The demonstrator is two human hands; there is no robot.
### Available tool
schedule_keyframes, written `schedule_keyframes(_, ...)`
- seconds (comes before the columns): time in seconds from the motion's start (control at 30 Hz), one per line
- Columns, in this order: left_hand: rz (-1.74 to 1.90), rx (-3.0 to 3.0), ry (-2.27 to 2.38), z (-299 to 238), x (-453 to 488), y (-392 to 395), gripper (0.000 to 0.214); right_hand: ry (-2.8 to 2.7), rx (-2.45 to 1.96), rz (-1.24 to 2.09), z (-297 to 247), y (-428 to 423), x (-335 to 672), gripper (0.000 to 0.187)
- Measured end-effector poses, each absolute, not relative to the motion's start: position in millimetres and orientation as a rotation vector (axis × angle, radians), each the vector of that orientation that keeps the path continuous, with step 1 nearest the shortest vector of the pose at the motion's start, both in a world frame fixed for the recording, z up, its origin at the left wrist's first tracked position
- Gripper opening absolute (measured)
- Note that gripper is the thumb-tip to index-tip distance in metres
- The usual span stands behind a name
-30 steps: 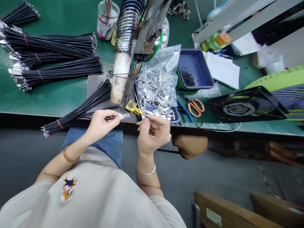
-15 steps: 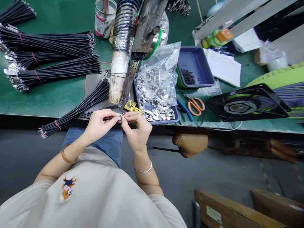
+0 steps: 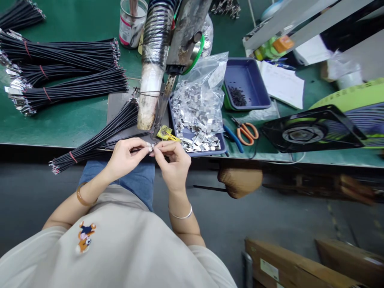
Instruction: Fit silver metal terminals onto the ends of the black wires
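My left hand (image 3: 127,156) is closed in a pinch on a small silver metal piece (image 3: 150,148) at the table's front edge. Close against it, the fingertips of my right hand (image 3: 174,162) are pinched too; what they grip is too small to make out. Just behind the fingers lie a yellow tag-like item (image 3: 165,133) and the tip of a metal soldering tool (image 3: 161,116). A bundle of black cables (image 3: 99,138), tied with a red band, rests beside my left hand and overhangs the edge. Beyond my right hand is a blue tray (image 3: 210,153) of loose silver metal pieces.
A wrapped extraction hose (image 3: 148,96) hangs over the work spot. More tied cable bundles (image 3: 81,86) lie at the left. To the right are orange-handled scissors (image 3: 247,134), blue-handled pliers (image 3: 235,140), a blue bin (image 3: 258,86) with small black bits, and a black fan (image 3: 312,132).
My right hand has shifted very slightly left and up. A thin white strand that stood up behind its fingertips no longer shows. My left hand has hardly moved.
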State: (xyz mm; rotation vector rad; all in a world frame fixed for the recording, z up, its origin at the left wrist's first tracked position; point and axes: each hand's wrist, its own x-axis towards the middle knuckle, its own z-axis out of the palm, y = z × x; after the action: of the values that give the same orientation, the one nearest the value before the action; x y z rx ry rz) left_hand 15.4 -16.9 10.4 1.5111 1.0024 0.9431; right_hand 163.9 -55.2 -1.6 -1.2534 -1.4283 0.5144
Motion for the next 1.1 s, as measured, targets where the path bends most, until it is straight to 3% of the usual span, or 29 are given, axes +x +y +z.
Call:
schedule_keyframes(0.07, 0.940, 1.417, 0.997, 10.5, 16.4, -17.0, 0.020, -1.360, -1.276, 0.495, -2.8, -56.3, 166.2, 0.013)
schedule_keyframes(0.2, 0.977, 1.291, 1.031, 9.1, 21.2, -16.7, 0.019, -1.468, -1.303, 0.088, -3.0, -58.1, 170.1, 0.008)
schedule_keyframes(0.3, 1.012, 1.255, 1.043, 8.3, 25.0, -15.6, 0.018, -1.632, -1.259, -0.056, -2.3, -57.2, 169.4, 0.015)
schedule_keyframes(1.1, 1.067, 1.221, 1.094, 14.6, 29.5, -11.9, 0.015, -1.728, -1.229, 0.068, 6.4, -53.8, 169.8, 0.019)
